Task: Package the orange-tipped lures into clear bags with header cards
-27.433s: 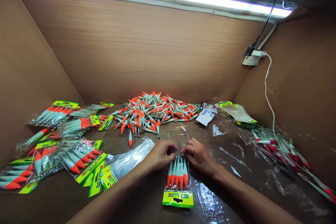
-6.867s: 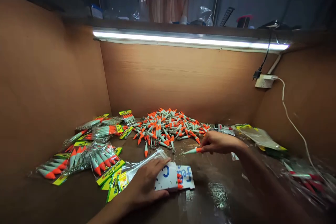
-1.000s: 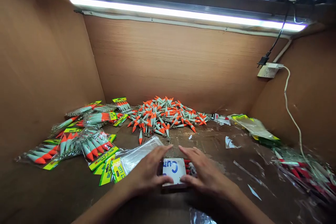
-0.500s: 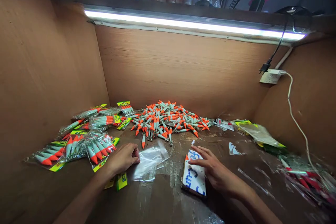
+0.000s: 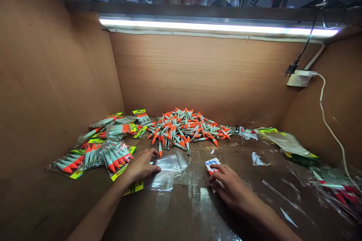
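My left hand [image 5: 140, 165] rests on a stack of clear plastic bags [image 5: 168, 169] with yellow-green header cards, its fingers curled on the top bag's near-left corner. My right hand [image 5: 230, 188] lies flat over a white card [image 5: 212, 163] with blue handwriting; only the card's far end shows, with orange lure tips at its edge. A big pile of loose orange-and-pale-green lures [image 5: 185, 128] lies at the back of the brown table.
Packed lure bags [image 5: 96, 147] are heaped at the left wall. More bags and clear wrap [image 5: 285, 143] lie at the right, red lures [image 5: 336, 188] beyond. Cardboard walls enclose three sides. A light bar [image 5: 217, 28] and a wall socket [image 5: 300, 78] with a white cable hang above.
My left hand moved slightly right onto the clear bags. My right hand slid forward over the white card and now covers most of it. The camera shifted a little.
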Demonstrator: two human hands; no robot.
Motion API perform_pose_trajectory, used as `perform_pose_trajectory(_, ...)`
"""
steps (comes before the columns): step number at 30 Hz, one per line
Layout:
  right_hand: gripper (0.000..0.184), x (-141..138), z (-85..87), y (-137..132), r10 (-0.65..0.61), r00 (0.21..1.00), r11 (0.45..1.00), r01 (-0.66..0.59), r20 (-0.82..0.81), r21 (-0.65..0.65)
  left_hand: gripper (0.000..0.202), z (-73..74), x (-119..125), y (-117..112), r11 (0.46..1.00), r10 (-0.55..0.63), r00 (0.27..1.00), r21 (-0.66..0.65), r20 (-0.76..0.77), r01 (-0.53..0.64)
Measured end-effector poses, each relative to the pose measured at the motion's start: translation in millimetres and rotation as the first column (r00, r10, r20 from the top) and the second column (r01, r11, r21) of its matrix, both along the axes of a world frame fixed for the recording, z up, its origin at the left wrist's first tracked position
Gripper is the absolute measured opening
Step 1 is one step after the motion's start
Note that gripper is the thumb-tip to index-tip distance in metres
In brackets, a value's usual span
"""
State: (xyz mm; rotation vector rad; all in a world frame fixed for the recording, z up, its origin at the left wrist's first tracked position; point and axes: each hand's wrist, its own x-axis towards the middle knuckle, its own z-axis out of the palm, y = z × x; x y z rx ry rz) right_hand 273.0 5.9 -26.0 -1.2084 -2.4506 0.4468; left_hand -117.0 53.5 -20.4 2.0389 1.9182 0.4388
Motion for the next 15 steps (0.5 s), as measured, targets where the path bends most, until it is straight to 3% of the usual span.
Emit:
perform_pose_trajectory(2,0.051,4.7,-5.9,3.8,-0.062,0.998,0.998,0.061,0.027,0.016,0.052,1.0,-1.4,-0.6,1.0,-0.012,1.0,0.002,-0.001,0.012)
perform_pose_trajectory(4,0.064,8.3,-10.9,7.2,-0.118,0.991,0.993,0.117,0.059,0.014,0.044,1.1,-1.7,-1.1,1.0,-0.023,1.0,0.006,0.002,0.023)
perform_pose_trajectory(8,0.067,11.1,-18.9,12.6,-0.167,0.982,0.986,0.167,0.084,0.012,0.022,2.9,3.0,-2.0,0.999,-0.04,0.999,0.031,0.029,0.039)
perform_pose_trajectory(15,0.085,20.7,-17.4,12.6,-0.42,0.891,0.907,0.419,0.172,0.047,0.029,21.3,20.0,-12.3,0.981,-0.097,0.989,0.179,0.11,0.076)
